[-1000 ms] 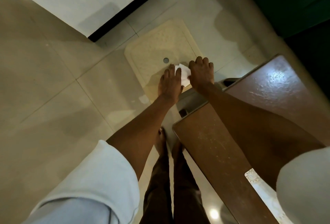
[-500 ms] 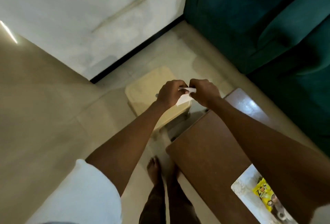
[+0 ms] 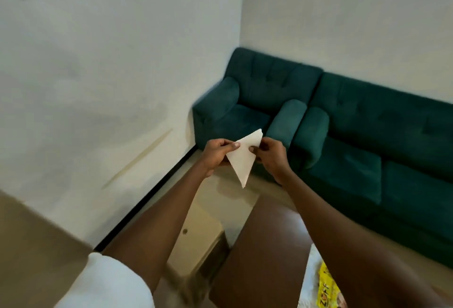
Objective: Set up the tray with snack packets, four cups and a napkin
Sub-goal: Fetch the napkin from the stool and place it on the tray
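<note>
Folded triangular napkin (image 3: 244, 158) held aloft, clear of the table (image 3: 264, 246), pinched by left hand (image 3: 215, 154) and right hand (image 3: 272, 158); risk: thin paper may unfold or slip floorward should either pinch slacken.

White walls (image 3: 122, 62), teal armchair (image 3: 250, 101) beside sofa (image 3: 392, 148), seemingly tiled beige floor (image 3: 29, 246).

The only lettering that can be read stands on a yellow snack packet (image 3: 327, 288), which lies on a white tray (image 3: 309, 274) at the near right end of the brown table (image 3: 264, 246). Dark capital letters run up the packet's face at a tilt and read "ZOFF". They are blurred, so the word is not certain. The person's right forearm (image 3: 355, 246) covers the rest of the packet.
</note>
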A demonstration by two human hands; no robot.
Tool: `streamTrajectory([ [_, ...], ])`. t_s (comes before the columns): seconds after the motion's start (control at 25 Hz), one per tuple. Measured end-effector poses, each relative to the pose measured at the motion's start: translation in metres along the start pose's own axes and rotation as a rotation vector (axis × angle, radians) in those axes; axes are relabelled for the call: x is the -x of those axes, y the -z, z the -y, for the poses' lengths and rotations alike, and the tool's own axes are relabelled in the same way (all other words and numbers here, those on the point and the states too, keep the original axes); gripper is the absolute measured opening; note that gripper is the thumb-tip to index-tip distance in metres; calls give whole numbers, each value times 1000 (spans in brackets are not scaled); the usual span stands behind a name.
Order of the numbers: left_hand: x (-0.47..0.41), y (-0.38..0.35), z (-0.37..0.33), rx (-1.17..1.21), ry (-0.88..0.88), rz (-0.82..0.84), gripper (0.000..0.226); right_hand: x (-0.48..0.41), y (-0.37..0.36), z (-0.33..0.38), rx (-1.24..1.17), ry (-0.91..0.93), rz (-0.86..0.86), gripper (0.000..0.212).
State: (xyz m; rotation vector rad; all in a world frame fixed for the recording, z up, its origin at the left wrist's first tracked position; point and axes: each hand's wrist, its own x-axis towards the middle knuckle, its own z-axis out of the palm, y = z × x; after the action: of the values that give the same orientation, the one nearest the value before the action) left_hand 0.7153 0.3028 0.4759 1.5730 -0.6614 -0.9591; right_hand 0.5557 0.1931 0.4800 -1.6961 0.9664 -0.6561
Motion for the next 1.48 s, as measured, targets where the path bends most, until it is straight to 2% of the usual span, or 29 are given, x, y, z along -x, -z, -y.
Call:
streamTrajectory([
  [0.24, 34, -150, -90, 116, -76, 201, 37, 45, 165, 46, -153, 17, -340, 9],
  [0.36, 67, -237, -113, 122, -141, 206, 37, 85, 240, 51, -184, 59, -463, 7],
  [0.48, 106, -322, -130, 132, -189, 245, 32, 137, 320, 47, -214, 63, -567, 16],
  [0.6, 145, -390, -140, 193, -183, 276, 32, 195, 396, 38, -214, 16, -574, 31],
  [0.76, 196, -466, -139, 239, -159, 312, 18, 270, 473, 10, -184, -55, -523, 35],
  [0.96, 243, -541, -133, 211, -137, 417, 24, 328, 527, -14, -199, -47, -530, 43],
  [1.12, 261, -582, -130, 116, -182, 504, 16, 346, 557, -32, -192, -11, -595, 39],
  [1.24, 261, -592, -130, 88, -196, 500, 16, 342, 567, -41, -224, -15, -621, 37],
  [1.36, 250, -591, -123, 66, -185, 505, 20, 326, 567, -49, -203, 1, -600, 26],
  [1.48, 223, -588, -100, 21, -141, 481, 32, 299, 560, -71, -214, -45, -581, 33],
])
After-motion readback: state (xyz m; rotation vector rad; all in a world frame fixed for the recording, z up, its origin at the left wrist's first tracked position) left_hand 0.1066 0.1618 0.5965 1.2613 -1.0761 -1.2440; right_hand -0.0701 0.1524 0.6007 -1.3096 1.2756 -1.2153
